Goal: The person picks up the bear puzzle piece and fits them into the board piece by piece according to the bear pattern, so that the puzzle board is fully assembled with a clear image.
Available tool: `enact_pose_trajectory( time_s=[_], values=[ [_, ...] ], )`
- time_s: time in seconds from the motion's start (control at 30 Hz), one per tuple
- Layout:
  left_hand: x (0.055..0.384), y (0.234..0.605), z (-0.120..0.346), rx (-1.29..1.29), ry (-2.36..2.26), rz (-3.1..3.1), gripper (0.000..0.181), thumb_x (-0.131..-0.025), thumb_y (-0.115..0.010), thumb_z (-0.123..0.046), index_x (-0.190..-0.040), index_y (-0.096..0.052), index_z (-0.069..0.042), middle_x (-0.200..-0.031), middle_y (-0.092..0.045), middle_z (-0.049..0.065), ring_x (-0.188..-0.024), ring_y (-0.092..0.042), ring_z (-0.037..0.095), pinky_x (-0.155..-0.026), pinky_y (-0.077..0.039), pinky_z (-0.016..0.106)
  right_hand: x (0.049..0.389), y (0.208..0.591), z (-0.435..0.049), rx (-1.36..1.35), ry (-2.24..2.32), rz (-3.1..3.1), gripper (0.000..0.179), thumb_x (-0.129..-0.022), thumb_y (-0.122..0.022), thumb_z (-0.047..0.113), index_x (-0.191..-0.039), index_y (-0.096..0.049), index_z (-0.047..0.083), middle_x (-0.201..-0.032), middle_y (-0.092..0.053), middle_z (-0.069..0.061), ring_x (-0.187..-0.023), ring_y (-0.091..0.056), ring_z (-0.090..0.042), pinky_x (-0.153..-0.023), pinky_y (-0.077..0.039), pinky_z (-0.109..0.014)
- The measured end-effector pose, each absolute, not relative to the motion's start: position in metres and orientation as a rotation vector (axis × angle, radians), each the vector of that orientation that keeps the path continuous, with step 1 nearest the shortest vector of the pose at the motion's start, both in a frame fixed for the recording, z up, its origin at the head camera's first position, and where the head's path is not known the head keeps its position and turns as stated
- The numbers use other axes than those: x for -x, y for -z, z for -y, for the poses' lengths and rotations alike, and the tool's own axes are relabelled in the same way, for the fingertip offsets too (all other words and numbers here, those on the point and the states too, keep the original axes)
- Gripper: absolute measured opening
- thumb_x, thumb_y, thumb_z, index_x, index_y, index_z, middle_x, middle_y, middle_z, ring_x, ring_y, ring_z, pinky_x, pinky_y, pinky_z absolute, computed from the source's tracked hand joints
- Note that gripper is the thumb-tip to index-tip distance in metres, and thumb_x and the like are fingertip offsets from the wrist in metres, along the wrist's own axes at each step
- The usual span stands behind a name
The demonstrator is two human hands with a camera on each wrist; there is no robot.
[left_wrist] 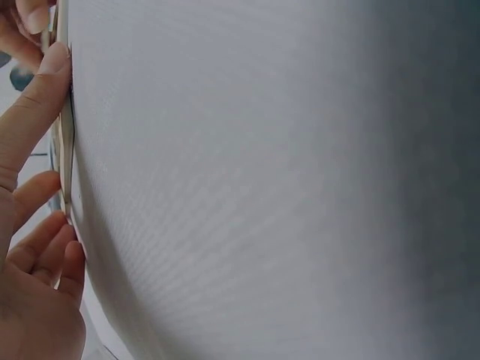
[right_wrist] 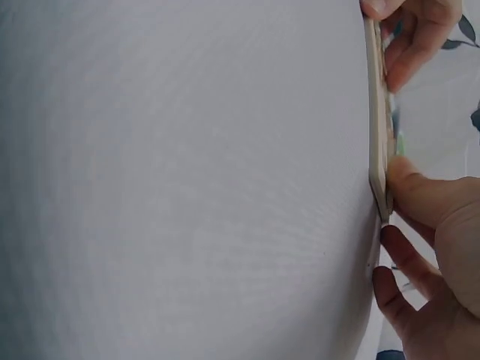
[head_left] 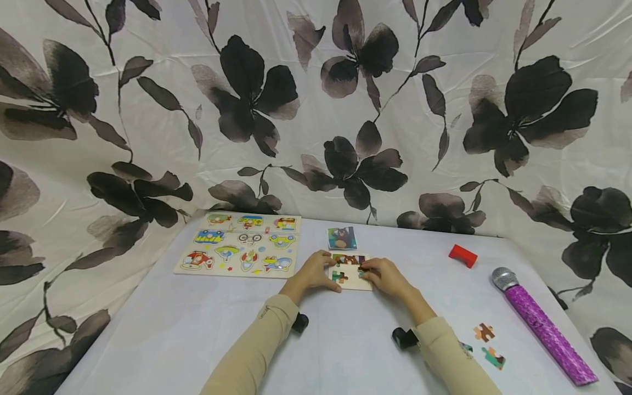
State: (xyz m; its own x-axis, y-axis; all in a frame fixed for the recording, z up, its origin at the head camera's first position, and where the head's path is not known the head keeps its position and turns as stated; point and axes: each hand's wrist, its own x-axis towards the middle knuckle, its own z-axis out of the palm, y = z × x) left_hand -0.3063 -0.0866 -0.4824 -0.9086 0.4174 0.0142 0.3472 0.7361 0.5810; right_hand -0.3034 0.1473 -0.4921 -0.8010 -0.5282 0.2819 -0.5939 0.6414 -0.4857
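Surface: evenly bright, shadows faint and soft.
Backdrop: pale sheen along creases, upper right corner.
Left wrist view: dim, grey, its right side dark and blurred.
Right wrist view: similarly dim, darkening leftward.

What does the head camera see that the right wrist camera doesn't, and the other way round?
Only the head camera: the sparkly purple microphone, red block, vehicle puzzle and bear card. Only the right wrist camera: the side edge of the small puzzle board, close up. Both: that board, the left hand, the right hand and the white tabletop.
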Motion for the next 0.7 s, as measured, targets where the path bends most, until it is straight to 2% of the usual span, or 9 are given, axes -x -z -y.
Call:
enact_pose_trajectory(
  time_s=[0.1, 0.23, 0.37, 0.47, 0.6, 0.7],
  values=[
    [0.307, 0.482, 0.087, -0.619, -0.905, -2.821, 0.072, -0.062, -0.088, -0.035, -0.119, -0.062, 0.001, -0.135, -0.047, 0.020, -0.128, -0.040, 0.036, -0.110, -0.032, 0.043, 0.306, 0.492, -0.147, -0.851, -1.008, 2.754, 0.028, -0.082, -0.070, 0.003, -0.108, -0.065, -0.007, -0.105, -0.066, -0.021, -0.098, -0.062, -0.035, -0.086, -0.050, -0.047],
    [0.308, 0.483, 0.087, -0.630, -0.915, -2.820, 0.072, -0.062, -0.088, -0.034, -0.119, -0.062, 0.001, -0.135, -0.047, 0.021, -0.128, -0.041, 0.036, -0.109, -0.033, 0.043, 0.306, 0.488, -0.146, -0.646, -1.127, 2.828, 0.035, -0.079, -0.074, 0.006, -0.109, -0.064, -0.010, -0.095, -0.066, -0.018, -0.080, -0.059, -0.024, -0.068, -0.051, -0.034],
    [0.308, 0.484, 0.087, -0.637, -0.927, -2.814, 0.072, -0.062, -0.088, -0.034, -0.118, -0.062, 0.002, -0.134, -0.047, 0.021, -0.127, -0.041, 0.036, -0.109, -0.033, 0.043, 0.308, 0.485, -0.147, -0.543, -1.157, 2.887, 0.026, -0.078, -0.075, 0.008, -0.098, -0.067, -0.007, -0.083, -0.064, -0.010, -0.070, -0.051, -0.015, -0.061, -0.044, -0.025],
    [0.308, 0.483, 0.086, -0.632, -0.931, -2.813, 0.072, -0.062, -0.088, -0.034, -0.119, -0.062, 0.002, -0.134, -0.047, 0.021, -0.127, -0.041, 0.036, -0.109, -0.033, 0.043, 0.310, 0.482, -0.148, -0.482, -1.306, 2.847, 0.017, -0.081, -0.072, 0.004, -0.092, -0.065, -0.007, -0.079, -0.064, -0.011, -0.066, -0.053, -0.013, -0.057, -0.045, -0.022],
    [0.307, 0.483, 0.086, -0.625, -0.923, -2.813, 0.072, -0.062, -0.088, -0.034, -0.119, -0.062, 0.001, -0.134, -0.047, 0.021, -0.127, -0.041, 0.036, -0.109, -0.033, 0.043, 0.310, 0.475, -0.150, -0.331, -1.741, 2.661, 0.017, -0.089, -0.060, -0.002, -0.102, -0.059, -0.012, -0.093, -0.062, -0.020, -0.071, -0.063, -0.015, -0.063, -0.057, -0.028],
    [0.307, 0.483, 0.086, -0.614, -0.922, -2.811, 0.072, -0.061, -0.088, -0.034, -0.119, -0.062, 0.001, -0.134, -0.047, 0.020, -0.128, -0.041, 0.036, -0.110, -0.032, 0.043, 0.311, 0.470, -0.151, -0.290, -2.042, 2.481, 0.026, -0.094, -0.051, -0.003, -0.117, -0.051, -0.017, -0.109, -0.054, -0.029, -0.078, -0.067, -0.016, -0.075, -0.057, -0.034]
  ],
)
